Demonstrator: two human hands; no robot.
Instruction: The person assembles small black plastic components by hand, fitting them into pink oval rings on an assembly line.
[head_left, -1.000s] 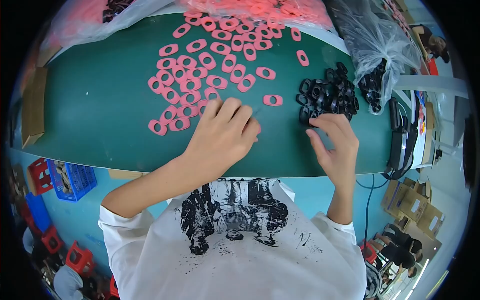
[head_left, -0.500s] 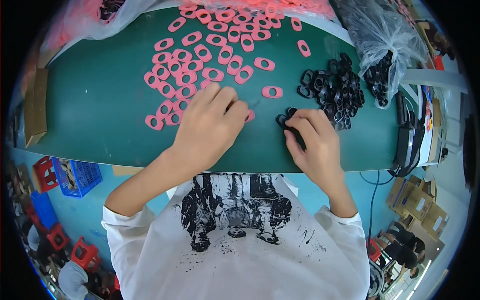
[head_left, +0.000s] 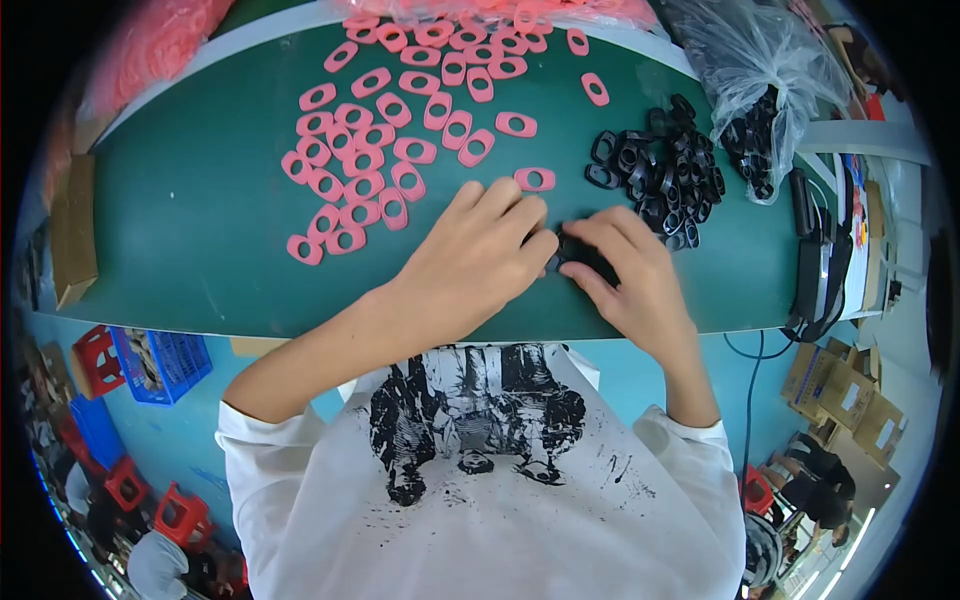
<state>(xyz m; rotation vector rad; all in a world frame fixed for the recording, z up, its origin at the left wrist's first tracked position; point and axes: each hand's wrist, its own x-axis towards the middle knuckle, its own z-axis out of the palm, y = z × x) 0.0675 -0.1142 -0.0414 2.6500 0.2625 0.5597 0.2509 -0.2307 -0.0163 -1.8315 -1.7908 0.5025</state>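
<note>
My left hand is over the middle of the green table with its fingers curled and closed. Whatever lies between those fingertips is hidden. Close beside it, my right hand has its thumb and fingers closed around a small black plastic piece, which shows only in part between the two hands. Just beyond my left hand lies a single pink ring-shaped piece with an oval hole. Many more such pink pieces are spread to the left and toward the back. A heap of black pieces sits beyond my right hand.
At the back right stands a clear plastic bag holding black pieces. Pink pieces fill bags along the far edge. A cardboard flap borders the table's left end. A black device sits at the right edge. Blue crates stand on the floor.
My left hand has moved right, close against my right hand. The pink piece that showed by its fingertips is out of sight. My right hand remains at the black piece. The whole view has shifted slightly.
</note>
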